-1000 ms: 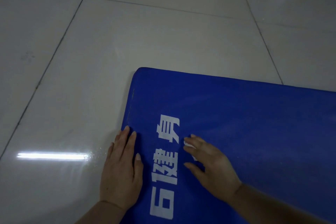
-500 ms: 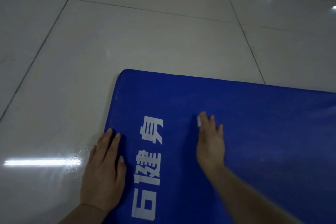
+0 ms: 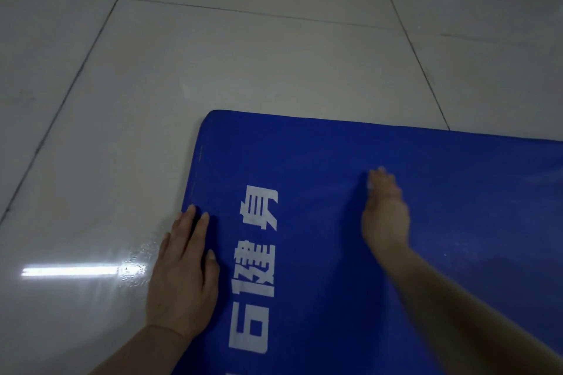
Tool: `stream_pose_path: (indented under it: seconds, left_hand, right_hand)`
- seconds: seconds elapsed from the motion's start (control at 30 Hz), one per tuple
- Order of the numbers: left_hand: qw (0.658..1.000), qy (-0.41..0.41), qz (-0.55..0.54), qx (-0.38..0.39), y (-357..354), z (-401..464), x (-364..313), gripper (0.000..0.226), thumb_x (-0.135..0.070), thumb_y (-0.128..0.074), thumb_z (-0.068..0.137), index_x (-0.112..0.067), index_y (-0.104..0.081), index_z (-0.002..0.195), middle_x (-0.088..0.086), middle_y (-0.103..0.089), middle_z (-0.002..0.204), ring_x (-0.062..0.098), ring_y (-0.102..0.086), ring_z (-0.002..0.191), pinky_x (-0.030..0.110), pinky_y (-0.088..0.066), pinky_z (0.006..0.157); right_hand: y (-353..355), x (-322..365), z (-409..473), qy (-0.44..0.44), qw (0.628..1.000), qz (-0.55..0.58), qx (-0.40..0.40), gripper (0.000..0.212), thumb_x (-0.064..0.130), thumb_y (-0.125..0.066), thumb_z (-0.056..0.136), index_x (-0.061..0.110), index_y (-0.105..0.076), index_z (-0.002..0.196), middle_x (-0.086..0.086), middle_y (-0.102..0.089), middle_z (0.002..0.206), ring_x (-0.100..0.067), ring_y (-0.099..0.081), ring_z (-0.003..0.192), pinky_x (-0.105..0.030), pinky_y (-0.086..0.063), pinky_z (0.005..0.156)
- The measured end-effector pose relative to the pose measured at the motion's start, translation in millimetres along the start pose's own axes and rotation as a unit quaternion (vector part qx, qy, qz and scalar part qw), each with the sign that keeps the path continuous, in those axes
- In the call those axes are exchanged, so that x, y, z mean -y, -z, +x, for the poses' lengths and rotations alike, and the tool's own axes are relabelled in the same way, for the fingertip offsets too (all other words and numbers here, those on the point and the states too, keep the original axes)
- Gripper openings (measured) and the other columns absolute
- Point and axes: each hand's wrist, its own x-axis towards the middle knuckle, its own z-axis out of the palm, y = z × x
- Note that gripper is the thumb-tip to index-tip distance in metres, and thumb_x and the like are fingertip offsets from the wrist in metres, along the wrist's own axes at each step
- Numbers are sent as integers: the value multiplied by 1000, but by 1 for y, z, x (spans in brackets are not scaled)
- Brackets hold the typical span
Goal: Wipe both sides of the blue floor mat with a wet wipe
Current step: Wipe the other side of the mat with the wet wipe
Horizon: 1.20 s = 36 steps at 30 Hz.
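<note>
The blue floor mat (image 3: 320,149) with white printed characters lies flat on the tiled floor and fills the lower right. My left hand (image 3: 182,271) rests flat with straight fingers on the mat's left edge, partly on the floor. My right hand (image 3: 385,210) presses down on the mat's middle, right of the characters. A small bit of white wet wipe (image 3: 370,185) shows under its fingertips; the rest is hidden beneath the hand.
Glossy pale floor tiles (image 3: 243,55) with dark grout lines surround the mat on the left and far side. A wet shiny patch (image 3: 137,265) lies on the floor just left of my left hand.
My right hand has slid with the wipe away from me and to the right, from beside the characters toward the mat's middle. My left hand has stayed on the left edge.
</note>
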Motion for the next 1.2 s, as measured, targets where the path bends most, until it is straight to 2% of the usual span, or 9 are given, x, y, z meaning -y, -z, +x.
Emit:
stream_pose_path:
  seconds: [0.2, 0.43, 0.57, 0.7, 0.77, 0.87, 0.97, 1.1, 1.2]
  left_hand:
    - [1000, -7, -2, 0, 0, -2, 1, 56, -27, -28, 93, -2, -41, 142, 11, -34, 151, 21, -26, 138, 59, -40, 102]
    - [1000, 3, -14, 0, -2, -4, 3, 57, -30, -27, 94, -6, -38, 144, 10, -32, 153, 17, -23, 140, 54, -34, 107]
    - [1000, 4, -10, 3, -2, -2, 2, 56, -29, -27, 94, -4, -40, 143, 10, -33, 152, 20, -25, 139, 53, -33, 108]
    - [1000, 0, -14, 1, 0, 0, 0, 55, -29, -26, 95, -4, -40, 143, 11, -34, 151, 17, -24, 139, 52, -33, 108]
    - [1000, 0, -19, -2, -1, 0, 0, 56, -28, -26, 95, -5, -39, 143, 10, -33, 152, 10, -19, 139, 49, -31, 109]
    - [1000, -8, -19, -6, -1, -2, 2, 54, -26, -27, 95, -4, -39, 143, 10, -34, 151, 7, -17, 138, 49, -29, 109]
    - [1000, -3, -21, -4, -1, -2, 1, 54, -27, -26, 95, -3, -40, 142, 11, -35, 150, 14, -22, 139, 51, -33, 107]
    - [999, -4, -34, -8, 0, -1, 0, 54, -27, -26, 96, -2, -38, 142, 11, -35, 149, 18, -25, 138, 54, -35, 106]
    - [999, 1, -43, -5, 0, 0, -2, 56, -29, -24, 96, -4, -34, 145, 7, -32, 151, 16, -23, 139, 51, -31, 110]
  right_hand:
    - [-53, 68, -110, 434, 894, -39, 106, 93, 8, -85, 46, 18, -53, 133, 0, -53, 138, -18, -51, 127, -31, -34, 107]
    - [3, -26, 0, 42, 998, -25, -37, 63, -9, -38, 91, 12, -25, 149, -5, -18, 158, -20, -16, 145, -31, -17, 118]
    - [-26, 6, -89, 285, 957, -7, 61, 52, 12, -48, 96, 31, -36, 143, 16, -30, 150, -8, -30, 137, -7, -14, 110]
    - [-41, 17, -102, 459, 882, -88, 56, 91, -5, -54, 62, 12, -24, 146, -1, -46, 143, -20, -42, 130, -30, -16, 118]
    - [-34, 11, -48, 368, 918, -122, -84, 75, -11, -33, 76, 10, -23, 148, -7, -39, 148, -26, -39, 135, -30, -13, 117]
    - [-20, 14, 1, 156, 977, -142, 8, 62, -7, -35, 92, 5, -18, 150, -11, -15, 158, -26, -16, 145, -35, -13, 118]
    - [-36, 57, -48, 245, 947, -189, 81, 71, 12, -32, 99, -11, 23, 138, -19, 15, 155, -36, -1, 145, -42, -7, 119]
    - [-74, 98, -119, 444, 888, -56, 106, 85, 18, -80, 67, 3, -40, 140, -12, -45, 144, -23, -44, 132, -33, -30, 111]
    - [-38, 80, -71, 362, 930, 43, 32, 48, 16, -60, 90, 27, -45, 134, 3, -51, 137, 1, -50, 119, -5, -35, 98]
